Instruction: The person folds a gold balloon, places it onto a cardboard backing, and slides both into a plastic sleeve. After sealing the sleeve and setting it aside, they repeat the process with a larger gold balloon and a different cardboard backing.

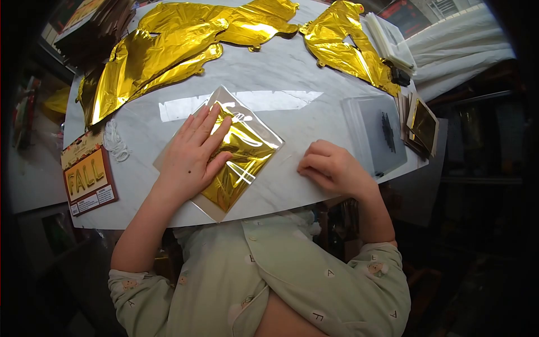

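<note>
My left hand (193, 149) lies flat with fingers stretched over a clear plastic sleeve (269, 147) that holds folded gold foil (242, 163). The packet is turned cornerwise on the table, with its lower corner near the front edge. To the right of it, my right hand (336, 169) rests at the tabletop, its fingers curled in and nothing visible in them. It does not touch the packet. A stack of clear plastic sleeves (365, 132) with a black mark is close by on the right.
Flat gold foil balloons (163, 56) spread along the back of the marble-look table (269, 199). A "FALL" package card (90, 177) and white string (115, 140) lie at left. Brown cards (421, 121), a black object (400, 76) and white packets (390, 39) line the right side.
</note>
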### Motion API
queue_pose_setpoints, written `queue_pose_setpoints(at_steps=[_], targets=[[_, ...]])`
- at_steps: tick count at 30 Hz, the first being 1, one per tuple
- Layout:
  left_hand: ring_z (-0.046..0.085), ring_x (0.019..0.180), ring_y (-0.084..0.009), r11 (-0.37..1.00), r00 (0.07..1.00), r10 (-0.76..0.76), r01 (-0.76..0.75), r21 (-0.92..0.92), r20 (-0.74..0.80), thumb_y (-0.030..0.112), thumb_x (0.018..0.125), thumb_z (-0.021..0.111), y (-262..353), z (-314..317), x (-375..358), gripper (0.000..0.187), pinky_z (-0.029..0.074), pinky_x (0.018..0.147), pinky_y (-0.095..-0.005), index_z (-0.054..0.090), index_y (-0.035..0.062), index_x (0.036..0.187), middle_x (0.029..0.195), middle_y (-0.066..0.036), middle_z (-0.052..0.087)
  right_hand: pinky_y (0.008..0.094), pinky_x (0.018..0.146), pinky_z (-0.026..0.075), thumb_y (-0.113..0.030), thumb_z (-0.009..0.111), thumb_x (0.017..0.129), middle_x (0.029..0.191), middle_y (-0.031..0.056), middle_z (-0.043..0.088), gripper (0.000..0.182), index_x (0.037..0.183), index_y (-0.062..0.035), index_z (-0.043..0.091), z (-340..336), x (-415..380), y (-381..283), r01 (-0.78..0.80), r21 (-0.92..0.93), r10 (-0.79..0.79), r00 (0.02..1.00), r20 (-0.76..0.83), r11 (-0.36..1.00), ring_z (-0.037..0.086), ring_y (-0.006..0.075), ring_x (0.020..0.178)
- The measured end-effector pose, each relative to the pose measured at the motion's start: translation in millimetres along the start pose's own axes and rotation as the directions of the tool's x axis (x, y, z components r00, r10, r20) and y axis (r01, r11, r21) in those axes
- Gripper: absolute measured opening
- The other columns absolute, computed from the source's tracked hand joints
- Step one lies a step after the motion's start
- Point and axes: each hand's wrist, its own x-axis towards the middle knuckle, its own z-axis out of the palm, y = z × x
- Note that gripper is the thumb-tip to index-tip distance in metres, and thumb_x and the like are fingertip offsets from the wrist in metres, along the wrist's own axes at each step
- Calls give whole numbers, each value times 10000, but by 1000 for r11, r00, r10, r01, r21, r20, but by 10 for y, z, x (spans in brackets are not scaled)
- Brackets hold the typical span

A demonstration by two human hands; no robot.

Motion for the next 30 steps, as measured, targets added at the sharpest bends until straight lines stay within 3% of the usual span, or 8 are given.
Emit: queue_pose_setpoints(at_steps=[5, 7, 10, 20, 23, 27, 29, 30], targets=[[365, 1557, -371, 1000, 1000, -16, 17, -27, 27, 331, 1003, 670, -7, 13, -4, 646, 298, 1269, -507, 494, 134, 1593, 1698, -156, 377, 383, 780, 547, -56, 797, 876, 940, 84, 660, 142, 994, -59, 720, 34, 86, 31, 61, -93, -73, 989, -132, 994, 662, 280, 911], [364, 1558, -369, 999, 1000, -12, 13, -30, 28, 331, 1003, 670, 4, 6, -4, 648, 297, 1270, -505, 493, 134, 1594, 1697, -156, 378, 389, 794, 547, -51, 793, 878, 969, 88, 657, 147, 998, -54, 709, -70, 64, 19, 35, -48, -31, 997, 70, 998, 658, 284, 925], [362, 1560, -366, 999, 999, -6, 7, -36, 35, 331, 1003, 671, 6, 1, -8, 649, 296, 1271, -502, 492, 134, 1595, 1697, -156, 380, 393, 803, 545, -45, 784, 884, 995, 90, 651, 141, 991, -51, 693, -39, 145, -33, 18, 22, -16, 998, -57, 1000, 652, 296, 931], [398, 1537, -368, 1000, 1000, 2, -2, -9, 1, 355, 1003, 683, 12, 14, -3, 633, 330, 1253, -498, 520, 108, 1563, 1667, -167, 424, 400, 824, 524, -53, 724, 902, 981, 102, 608, 135, 1003, -33, 636, 130, 162, 85, 62, -104, -61, 998, 11, 993, 621, 303, 941], [398, 1537, -368, 1000, 1000, 11, -10, -27, 8, 356, 1005, 679, 5, 14, 0, 630, 330, 1253, -498, 522, 107, 1561, 1666, -167, 425, 403, 857, 494, -125, 634, 846, 994, 107, 566, 215, 1045, -50, 606, 205, -51, -138, 152, -377, -102, 983, 152, 914, 584, 307, 942], [399, 1536, -369, 1000, 1000, 9, -9, -28, 5, 358, 1007, 675, 10, 0, 2, 627, 331, 1252, -497, 523, 104, 1559, 1662, -164, 432, 411, 858, 518, -102, 640, 833, 987, 127, 570, 147, 956, -35, 596, 184, -702, -500, 112, -51, -73, 874, 481, 992, 605, 316, 958], [399, 1535, -370, 999, 1000, 18, -18, -32, 2, 358, 1008, 673, 10, -3, -2, 624, 332, 1252, -496, 525, 100, 1556, 1659, -165, 434, 421, 851, 565, -64, 651, 825, 1014, 153, 640, 136, 953, -19, 662, 133, -1102, -470, -67, -51, 84, 799, 596, 996, 656, 332, 994], [399, 1535, -370, 999, 1000, 20, -20, -31, 0, 358, 1008, 673, 9, -12, -1, 624, 332, 1252, -496, 525, 100, 1556, 1659, -165, 434, 425, 860, 575, -75, 670, 825, 1009, 145, 662, 127, 942, -35, 700, 155, -1299, -415, -167, -266, 304, 700, 647, 949, 675, 331, 1003]])
